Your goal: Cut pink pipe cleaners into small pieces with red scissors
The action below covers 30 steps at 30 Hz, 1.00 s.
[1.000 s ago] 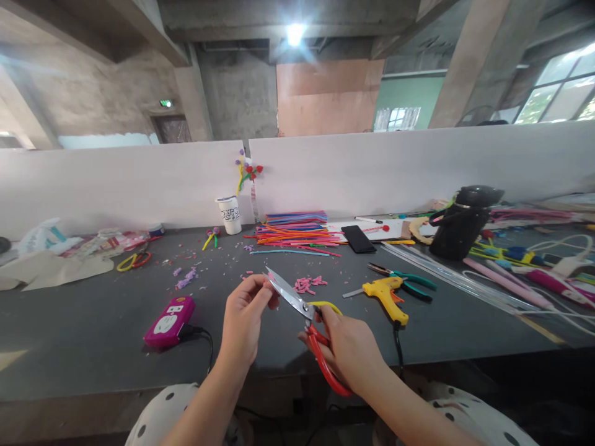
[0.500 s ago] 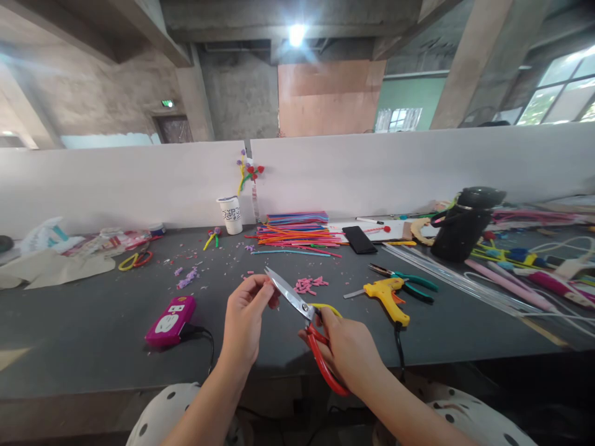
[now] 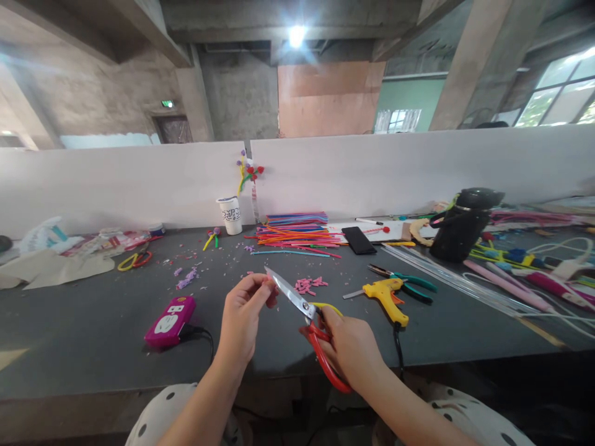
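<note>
My right hand (image 3: pixel 354 345) grips a pair of scissors (image 3: pixel 289 291) by handles that look red and yellow, with the silver blades pointing up and left. The blades look nearly closed, their tips right by my left fingertips. My left hand (image 3: pixel 242 314) is pinched closed at thumb and forefinger; whatever lies between them is too small to make out. Just beyond the blades lies a small heap of short pink cut pieces (image 3: pixel 310 285). Further back, a bundle of coloured pipe cleaners (image 3: pixel 297 232) rests on the dark table (image 3: pixel 111 328).
On the right lie a yellow glue gun (image 3: pixel 385 298), teal-handled pliers (image 3: pixel 416 282), a black phone (image 3: pixel 357 240) and a black flask (image 3: pixel 465 226). To the left are a magenta corded box (image 3: pixel 171 322), purple bits (image 3: pixel 187 277) and other scissors (image 3: pixel 134 260). A white cup (image 3: pixel 229 215) stands behind.
Both hands stay almost in place, with the scissors still at my left fingertips. My left hand has shifted very slightly left.
</note>
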Each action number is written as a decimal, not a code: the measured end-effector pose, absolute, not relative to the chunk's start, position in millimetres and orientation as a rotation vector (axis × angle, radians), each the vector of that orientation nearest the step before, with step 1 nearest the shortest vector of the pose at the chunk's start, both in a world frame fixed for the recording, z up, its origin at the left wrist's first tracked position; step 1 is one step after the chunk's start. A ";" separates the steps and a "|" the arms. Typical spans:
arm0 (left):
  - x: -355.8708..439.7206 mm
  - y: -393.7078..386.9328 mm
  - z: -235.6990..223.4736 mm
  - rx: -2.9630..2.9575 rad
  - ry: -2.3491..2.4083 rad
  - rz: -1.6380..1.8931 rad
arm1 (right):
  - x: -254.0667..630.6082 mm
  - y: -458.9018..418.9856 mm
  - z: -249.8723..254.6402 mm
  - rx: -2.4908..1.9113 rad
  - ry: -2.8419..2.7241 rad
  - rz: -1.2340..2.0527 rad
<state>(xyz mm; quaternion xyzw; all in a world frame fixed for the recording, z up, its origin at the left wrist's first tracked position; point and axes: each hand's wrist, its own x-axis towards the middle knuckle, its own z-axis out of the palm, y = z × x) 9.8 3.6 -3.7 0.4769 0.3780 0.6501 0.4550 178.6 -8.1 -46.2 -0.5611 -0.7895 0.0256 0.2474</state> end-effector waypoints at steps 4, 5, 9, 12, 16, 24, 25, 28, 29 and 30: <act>14.0 3.0 -4.7 1.211 0.988 1.510 | 179.1 -2.5 -39.2 -1.389 -1.867 0.535; 16.1 2.7 -5.2 1.230 1.001 1.473 | 179.1 -0.9 -36.8 -1.320 -1.778 0.677; 27.2 1.1 -10.3 1.343 1.043 1.278 | 179.6 5.2 -28.2 -1.081 -1.464 1.138; 34.6 0.0 -17.0 1.400 1.035 1.150 | 179.9 8.7 -25.5 -0.981 -1.400 1.269; 38.3 -2.0 -22.6 1.462 1.032 1.073 | 180.2 10.7 -26.0 -0.991 -1.432 1.368; 35.8 -2.1 -17.6 1.416 0.937 0.987 | 186.1 7.4 -18.8 -0.832 -1.451 1.406; 36.6 -2.0 -17.7 1.363 0.908 0.990 | 186.1 7.1 -18.4 -0.818 -1.459 1.413; 39.6 -2.8 -19.0 1.175 0.772 0.972 | 185.1 7.5 -19.5 -0.836 -1.477 1.411; 40.5 -3.2 -19.7 1.116 0.736 0.969 | 184.4 7.8 -20.4 -0.847 -1.479 1.410; 41.2 -3.5 -20.4 1.062 0.712 0.972 | 183.8 8.2 -21.2 -0.858 -1.480 1.412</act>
